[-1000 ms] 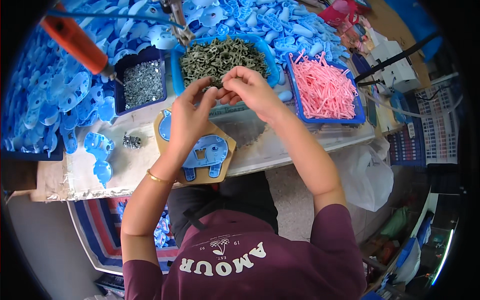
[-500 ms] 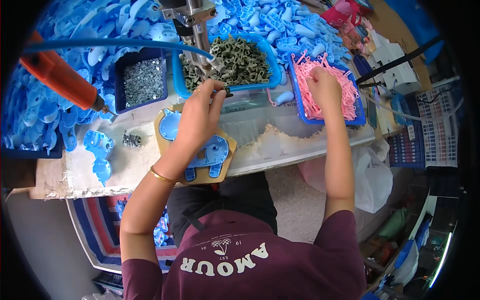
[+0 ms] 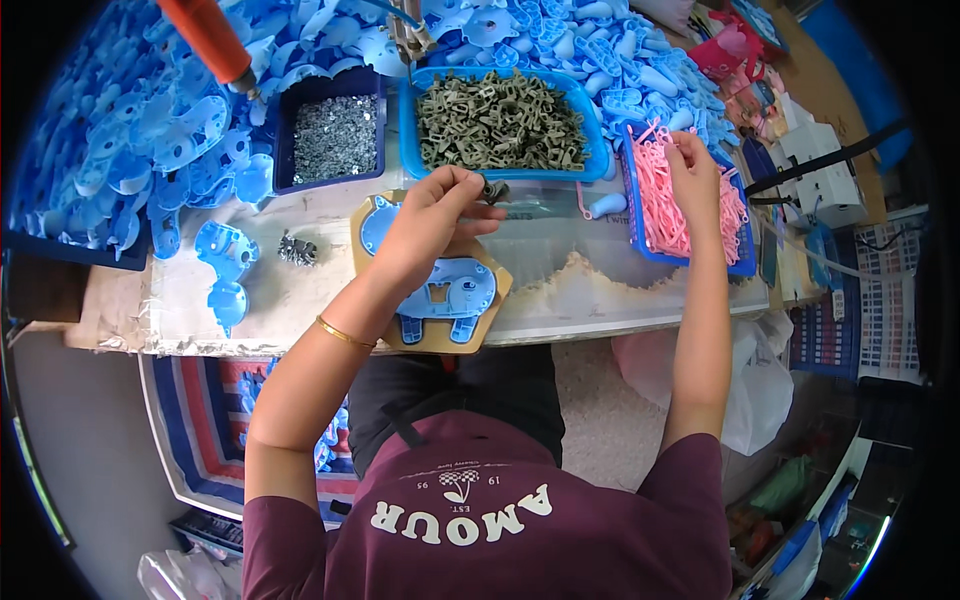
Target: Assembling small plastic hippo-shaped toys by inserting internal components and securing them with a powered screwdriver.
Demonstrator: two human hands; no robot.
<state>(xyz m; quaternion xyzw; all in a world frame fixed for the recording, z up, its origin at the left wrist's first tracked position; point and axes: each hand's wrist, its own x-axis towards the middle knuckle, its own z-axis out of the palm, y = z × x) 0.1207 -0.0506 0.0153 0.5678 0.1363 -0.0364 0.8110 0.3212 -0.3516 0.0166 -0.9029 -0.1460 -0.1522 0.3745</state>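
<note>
My left hand (image 3: pixel 432 225) pinches a small olive-green plastic clip (image 3: pixel 493 192) between thumb and fingertips, its other fingers loosely apart. It is just on the near side of a light-blue tray (image 3: pixel 604 150) heaped with similar clips (image 3: pixel 500 122). Beneath this wrist, a tan holder (image 3: pixel 490 318) carries a blue animal-shaped shell half (image 3: pixel 462 290), partly covered by the hand and forearm. My right hand (image 3: pixel 697 190) reaches into a dark-blue basket (image 3: pixel 640 222) of pink plastic strips (image 3: pixel 662 200). Its fingers are closed at the strips; what they grip is hidden.
A navy bin of small metal pieces (image 3: pixel 335 138) stands left of the clip tray. Overhead hang an orange power driver (image 3: pixel 208 40) and a metal machine head (image 3: pixel 408 40). Blue shells (image 3: pixel 195 125) pile up behind; a loose shell (image 3: pixel 226 250) and dark metal parts (image 3: pixel 297 250) lie at left.
The whole view has shifted, with the table contents now farther right. My left hand has drawn slightly back from the clip tray's edge with the clip. My right hand stays at the pink strips.
</note>
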